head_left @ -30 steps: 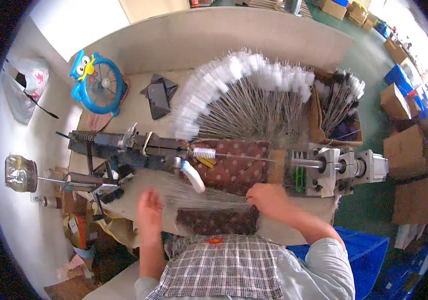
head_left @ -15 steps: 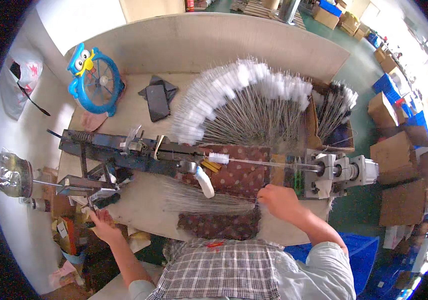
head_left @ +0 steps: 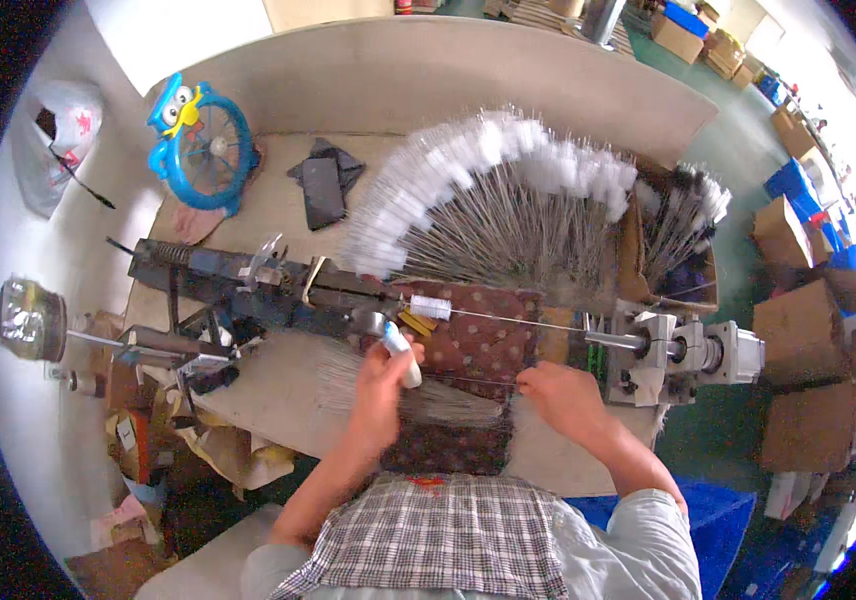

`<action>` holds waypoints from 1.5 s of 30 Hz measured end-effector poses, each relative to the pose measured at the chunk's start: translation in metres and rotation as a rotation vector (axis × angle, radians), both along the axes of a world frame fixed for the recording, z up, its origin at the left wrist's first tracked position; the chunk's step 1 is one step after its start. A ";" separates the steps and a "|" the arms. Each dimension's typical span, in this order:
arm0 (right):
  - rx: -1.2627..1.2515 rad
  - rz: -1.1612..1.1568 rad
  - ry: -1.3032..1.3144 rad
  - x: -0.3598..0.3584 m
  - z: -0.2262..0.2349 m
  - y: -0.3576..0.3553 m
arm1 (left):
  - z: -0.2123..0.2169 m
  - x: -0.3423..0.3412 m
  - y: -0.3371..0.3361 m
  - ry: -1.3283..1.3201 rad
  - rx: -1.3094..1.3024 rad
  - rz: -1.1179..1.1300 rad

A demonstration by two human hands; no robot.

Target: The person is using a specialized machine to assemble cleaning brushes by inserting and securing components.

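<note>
From your head, the fisheye view looks down and ahead over the bench [head_left: 548, 455], near enough that your apron [head_left: 438, 540] reaches its lower edge.

On the left of the table [head_left: 273, 160] stands a blue fan [head_left: 218, 147] in the shape of a cartoon bird, near a pink cloth [head_left: 196, 226]. To its right, a dark phone [head_left: 324, 195] lies on a dark grey cloth [head_left: 351, 172]. A whitish plastic bag [head_left: 73, 165] hangs by the wall. On the right side, open cardboard boxes [head_left: 796, 330] are stacked above the green floor [head_left: 698, 225], and a blue crate [head_left: 723, 525] is below.
</note>
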State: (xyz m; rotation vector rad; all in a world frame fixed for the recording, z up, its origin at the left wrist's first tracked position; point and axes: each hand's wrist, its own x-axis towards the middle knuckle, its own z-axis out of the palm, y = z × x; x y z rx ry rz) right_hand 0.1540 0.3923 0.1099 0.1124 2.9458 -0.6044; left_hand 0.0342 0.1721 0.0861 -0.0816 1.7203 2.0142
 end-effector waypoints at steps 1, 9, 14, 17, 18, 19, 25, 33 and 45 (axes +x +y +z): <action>0.002 0.014 0.012 0.000 0.002 -0.001 | 0.012 0.001 0.018 -0.065 -0.039 0.031; 0.108 -0.032 -0.110 -0.010 0.025 -0.017 | 0.104 -0.027 -0.039 -0.691 0.863 -0.070; 0.304 0.061 0.113 -0.004 0.071 0.006 | 0.089 0.010 -0.051 -0.425 0.530 -0.239; 0.314 -0.203 0.463 -0.003 0.113 0.037 | 0.097 0.010 -0.037 -0.324 0.313 -0.684; 0.185 -0.289 0.501 -0.009 0.121 0.039 | 0.096 0.005 -0.028 -0.244 0.314 -0.798; 0.058 -0.375 0.542 -0.012 0.127 0.039 | 0.093 0.004 -0.014 -0.240 0.330 -0.811; -0.121 -0.195 0.518 -0.029 0.088 0.046 | 0.051 0.010 0.105 1.065 -0.360 -0.628; -0.051 -0.239 0.594 -0.033 0.048 0.059 | 0.044 -0.038 0.165 1.736 -0.909 -0.395; -0.246 0.277 0.568 -0.094 0.063 0.009 | 0.033 -0.002 0.041 1.287 -0.674 -0.532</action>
